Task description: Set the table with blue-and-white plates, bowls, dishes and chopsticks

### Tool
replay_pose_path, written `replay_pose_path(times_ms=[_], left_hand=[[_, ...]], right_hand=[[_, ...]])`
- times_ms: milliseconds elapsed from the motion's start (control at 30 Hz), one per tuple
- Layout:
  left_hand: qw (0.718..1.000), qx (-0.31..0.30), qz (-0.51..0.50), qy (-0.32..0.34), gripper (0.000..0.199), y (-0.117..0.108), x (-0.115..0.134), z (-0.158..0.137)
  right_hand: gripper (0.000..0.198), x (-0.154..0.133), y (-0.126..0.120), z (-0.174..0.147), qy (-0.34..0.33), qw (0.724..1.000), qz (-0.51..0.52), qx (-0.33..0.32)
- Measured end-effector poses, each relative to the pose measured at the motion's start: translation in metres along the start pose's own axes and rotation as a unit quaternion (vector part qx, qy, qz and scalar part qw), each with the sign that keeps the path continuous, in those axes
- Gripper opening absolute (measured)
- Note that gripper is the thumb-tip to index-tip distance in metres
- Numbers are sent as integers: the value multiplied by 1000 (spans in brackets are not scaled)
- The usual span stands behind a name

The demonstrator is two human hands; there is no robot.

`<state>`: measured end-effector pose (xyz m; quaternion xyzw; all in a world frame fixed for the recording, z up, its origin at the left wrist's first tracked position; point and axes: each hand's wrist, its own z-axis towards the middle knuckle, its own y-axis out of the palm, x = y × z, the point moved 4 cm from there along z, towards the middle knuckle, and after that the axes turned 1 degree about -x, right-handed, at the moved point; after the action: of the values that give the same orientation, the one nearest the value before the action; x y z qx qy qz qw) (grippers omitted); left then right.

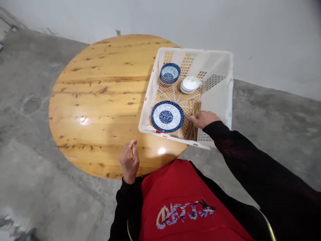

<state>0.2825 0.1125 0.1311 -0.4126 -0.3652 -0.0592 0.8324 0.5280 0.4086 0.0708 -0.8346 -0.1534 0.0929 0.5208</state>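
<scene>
My right hand [206,119] reaches into a white plastic basket [151,87], closed over a bundle of chopsticks [192,130] along its right side; the fingertips are partly hidden. To the left of that hand lies a blue-and-white plate [167,116]. Behind it are a stack of blue-patterned bowls [170,73] and a small stack of white dishes [190,83]. A white spoon [150,128] and something red show beneath the plate's front edge. Over the table's front edge, my left hand [129,160] is raised with fingers curled toward the thumb, holding nothing visible.
The basket rests on the right part of a round, glossy wooden table [100,100], its right side overhanging the edge. A white wall [265,40] rises behind, and grey concrete floor [32,144] surrounds the table.
</scene>
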Motion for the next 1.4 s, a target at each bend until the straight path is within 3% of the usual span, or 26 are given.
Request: replay_pose_path(times_ms=[100, 300, 433, 567, 700, 800, 967, 1067, 1167, 1267, 1400], left_hand=[[1000, 2, 0, 6, 22, 1, 9, 2], [999, -17, -2, 50, 22, 5, 40, 22], [995, -41, -12, 92, 21, 14, 57, 52], [990, -117, 6, 75, 24, 44, 57, 86], [969, -227, 90, 33, 30, 88, 50, 116], [940, -292, 176, 16, 33, 118, 48, 133], [906, -335, 259, 6, 32, 144, 45, 139], [908, -327, 260, 13, 29, 147, 42, 135], [924, -288, 249, 40, 29, 145, 42, 134], [927, -277, 247, 45, 28, 144, 44, 135], [928, -283, 240, 41, 26, 143, 47, 134]], right_hand=[[46, -6, -13, -19, 13, 1000, 16, 24], [35, -13, 2, -22, -46, 997, 49, -29], [32, 3, -15, -16, -30, 997, 69, 27], [28, 35, -50, -19, 6, 978, 161, 134], [28, 55, -62, -31, -21, 926, 297, 231], [25, 62, -55, -36, -40, 905, 335, 259], [27, 75, -54, -29, -50, 903, 329, 271], [35, 69, -69, -11, -82, 925, 271, 252], [43, 47, -80, 23, -116, 963, 157, 183], [46, 22, -73, 63, -121, 990, 37, 69], [35, 8, -52, 96, -94, 993, -59, -35]])
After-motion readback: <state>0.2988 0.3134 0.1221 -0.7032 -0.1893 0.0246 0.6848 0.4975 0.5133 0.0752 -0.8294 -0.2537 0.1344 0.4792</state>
